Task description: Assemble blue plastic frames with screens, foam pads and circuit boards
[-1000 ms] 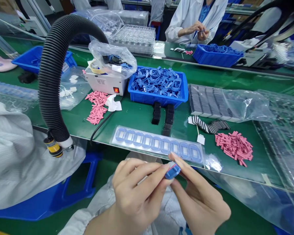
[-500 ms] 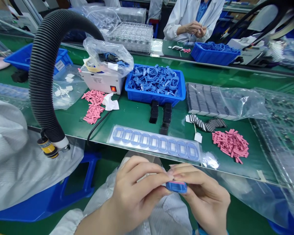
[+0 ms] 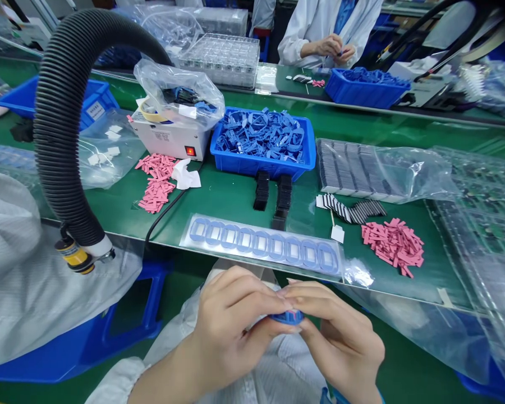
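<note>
Over my lap, just off the bench edge, both hands meet around a small blue plastic part (image 3: 287,318) with a bit of pink on it. My left hand (image 3: 231,325) pinches its left side between thumb and fingers. The fingers of my right hand (image 3: 340,331) close on its right side, and most of the part is hidden behind fingertips. On the bench just beyond lies a clear sheet (image 3: 261,245) bearing a row of light blue oval pieces. To its right is a heap of pink strips (image 3: 393,244).
A blue bin (image 3: 263,163) of blue parts stands mid-bench, with black stacked pieces (image 3: 261,191) before it. A black ribbed hose (image 3: 61,112) arches at left near a white box (image 3: 168,137). Bagged grey pieces (image 3: 357,168) lie right. Across the bench, a person's hands (image 3: 334,47) work.
The blue part has shifted slightly left and is more covered by my fingers. My right hand has moved left, closer to my left hand. The view has shifted a little.
</note>
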`<state>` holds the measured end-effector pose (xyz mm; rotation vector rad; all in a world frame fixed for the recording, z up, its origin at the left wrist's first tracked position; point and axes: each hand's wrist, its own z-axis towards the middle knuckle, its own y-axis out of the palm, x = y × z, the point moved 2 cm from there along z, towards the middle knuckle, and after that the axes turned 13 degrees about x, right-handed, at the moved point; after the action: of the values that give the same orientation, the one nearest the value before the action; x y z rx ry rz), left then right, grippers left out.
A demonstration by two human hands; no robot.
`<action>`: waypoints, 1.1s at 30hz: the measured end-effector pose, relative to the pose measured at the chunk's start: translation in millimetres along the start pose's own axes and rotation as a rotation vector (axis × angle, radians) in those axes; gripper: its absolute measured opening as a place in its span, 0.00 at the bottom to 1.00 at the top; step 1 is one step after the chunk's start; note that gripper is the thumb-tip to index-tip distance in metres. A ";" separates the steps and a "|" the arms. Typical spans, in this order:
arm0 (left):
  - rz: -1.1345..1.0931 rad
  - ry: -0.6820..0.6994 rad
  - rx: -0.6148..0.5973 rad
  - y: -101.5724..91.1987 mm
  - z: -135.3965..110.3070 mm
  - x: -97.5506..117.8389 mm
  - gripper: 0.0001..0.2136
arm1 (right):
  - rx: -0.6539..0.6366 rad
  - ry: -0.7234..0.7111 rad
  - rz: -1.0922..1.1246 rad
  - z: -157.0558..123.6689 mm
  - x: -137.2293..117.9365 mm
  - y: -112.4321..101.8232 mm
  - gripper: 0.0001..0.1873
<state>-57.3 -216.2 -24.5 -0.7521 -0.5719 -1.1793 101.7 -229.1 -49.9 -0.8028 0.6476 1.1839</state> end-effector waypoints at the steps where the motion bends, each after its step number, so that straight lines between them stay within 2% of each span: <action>1: 0.018 0.008 -0.027 -1.0 -0.3 -0.9 0.04 | -0.007 -0.005 -0.007 -0.3 0.7 -1.1 0.13; 6: 0.205 0.152 -0.165 -7.1 0.6 -0.1 0.07 | -0.101 -0.086 -0.101 4.1 0.9 -6.6 0.19; 9: 0.286 0.188 -0.186 -7.2 1.9 3.5 0.08 | -0.151 -0.128 -0.149 4.7 -2.6 -6.5 0.18; 11: 0.267 0.147 -0.159 -5.5 2.1 5.7 0.08 | -0.083 -0.101 -0.154 2.1 -5.3 -5.1 0.17; 15: 0.147 0.065 -0.092 0.4 -0.3 8.5 0.10 | 0.169 -0.007 -0.157 -7.0 -9.1 -0.1 0.19; 18: 0.102 0.044 -0.025 2.3 -2.9 8.6 0.09 | 0.256 0.084 -0.191 -11.0 -9.2 4.3 0.22; 21: 0.101 0.025 0.007 2.0 -5.4 7.5 0.09 | 0.286 0.127 -0.196 -11.9 -9.4 6.2 0.22; 26: 0.089 0.016 0.055 0.1 -7.8 7.0 0.11 | 0.319 0.194 -0.138 -10.3 -10.3 4.9 0.14; 30: 0.086 0.016 0.054 -0.9 -8.4 7.5 0.11 | 0.265 0.347 -0.052 -6.4 -10.1 3.8 0.11; 33: 0.070 0.004 0.039 -1.6 -9.6 7.0 0.10 | 0.238 0.393 0.001 -4.3 -10.6 1.8 0.08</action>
<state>-56.7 -228.1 -25.0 -0.7310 -0.5599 -1.1015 97.1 -238.2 -44.3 -0.8373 1.0911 0.9326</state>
